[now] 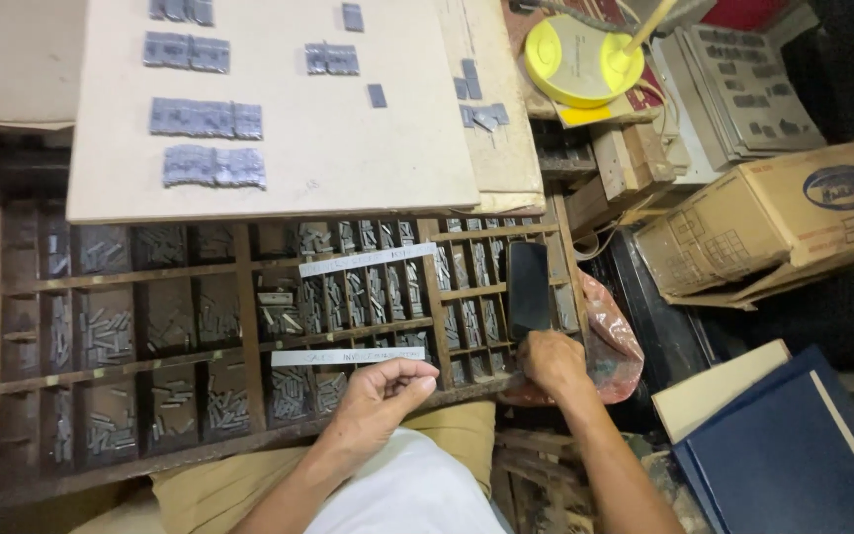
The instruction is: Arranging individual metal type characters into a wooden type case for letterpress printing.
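A wooden type case (239, 297), divided into many small compartments full of grey metal sorts, fills the left and middle of the view and serves as the landmark here. Above its far edge lies a pale board (289, 148) that covers the case's upper rows; on it sit several short grey blocks of set type (205, 119). Two white paper strips (348, 356) lie across the case's dividers, one in the middle rows and one nearer the front. At the case's front edge the left hand (380, 396) hovers just below the nearer strip, its fingers curled together with fingertips pinched; whether a sort sits between them cannot be told. At the case's right front corner the right hand (551, 361) is closed around the lower end of a dark flat composing stick (528, 289), which stands up over the right-hand compartments and hides some of them. A crumpled reddish plastic bag (613, 346) is wedged against the case's right side. Beyond the case's far right corner sits a yellow round tool (570, 59), then a cardboard box (783, 222); to the right of the case's front, blue books (793, 455) are stacked.
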